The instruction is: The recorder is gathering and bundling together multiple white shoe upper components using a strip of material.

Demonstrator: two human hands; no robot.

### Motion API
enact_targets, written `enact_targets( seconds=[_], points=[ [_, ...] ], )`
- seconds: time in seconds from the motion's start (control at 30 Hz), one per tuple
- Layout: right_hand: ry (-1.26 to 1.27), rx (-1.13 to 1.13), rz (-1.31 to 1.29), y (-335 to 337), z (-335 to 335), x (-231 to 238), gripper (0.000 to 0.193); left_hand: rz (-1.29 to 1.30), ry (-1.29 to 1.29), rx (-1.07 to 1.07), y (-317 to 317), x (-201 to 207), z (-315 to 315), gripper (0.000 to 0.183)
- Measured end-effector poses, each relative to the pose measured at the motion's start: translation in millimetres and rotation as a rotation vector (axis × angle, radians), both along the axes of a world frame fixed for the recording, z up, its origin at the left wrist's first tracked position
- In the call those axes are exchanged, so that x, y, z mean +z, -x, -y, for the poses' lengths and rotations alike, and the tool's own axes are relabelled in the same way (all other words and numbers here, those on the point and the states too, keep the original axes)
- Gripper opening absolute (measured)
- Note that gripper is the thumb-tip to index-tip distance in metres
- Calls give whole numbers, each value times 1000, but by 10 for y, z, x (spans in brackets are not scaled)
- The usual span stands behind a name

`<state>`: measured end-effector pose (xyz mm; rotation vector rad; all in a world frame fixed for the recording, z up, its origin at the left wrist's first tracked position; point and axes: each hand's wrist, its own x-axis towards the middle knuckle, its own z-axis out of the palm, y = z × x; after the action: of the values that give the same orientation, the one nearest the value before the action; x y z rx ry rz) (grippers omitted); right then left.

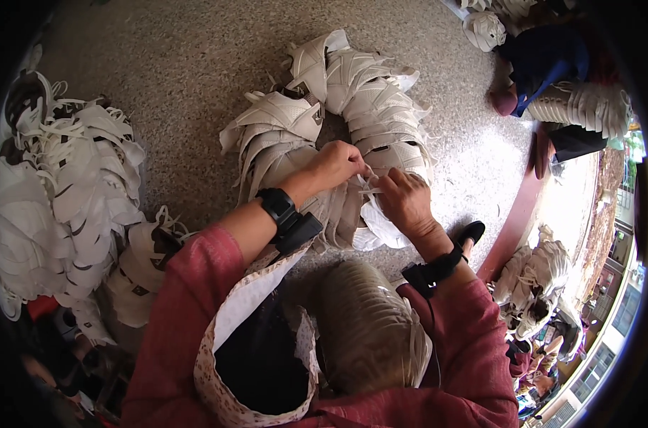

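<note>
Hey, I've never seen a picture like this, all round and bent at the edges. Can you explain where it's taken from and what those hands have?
There's no machine here: these are a person's bare hands. The one picture comes from a wide fisheye camera worn on the head, looking down, so straight edges curve near the rim. The red sleeves are the person's own arms.

On the speckled floor lies an arch-shaped bundle of white shoe uppers, nested one into another. A big pile of similar uppers sits to the left.

The left hand and right hand meet over the near part of the arch, fingertips pinching what looks like a thin pale lace; it's too small to be sure.
</note>
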<state>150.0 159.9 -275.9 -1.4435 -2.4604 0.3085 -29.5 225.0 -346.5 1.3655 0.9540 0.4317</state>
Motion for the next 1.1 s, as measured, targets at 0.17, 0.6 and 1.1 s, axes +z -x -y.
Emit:
enact_targets(
  seconds=[0.17, 0.6, 1.1],
  points=[
    [158, 58, 68, -37, 316, -131, 6, -238, -197, 189, -71, -210, -26, 20],
    [798, -477, -1017, 332, 154, 125, 16, 218, 351, 70, 64, -2, -4, 23],
    [1002, -605, -1521, 527, 629, 100, 31, -116, -53, 178, -102, -268, 157, 19]
  ],
)
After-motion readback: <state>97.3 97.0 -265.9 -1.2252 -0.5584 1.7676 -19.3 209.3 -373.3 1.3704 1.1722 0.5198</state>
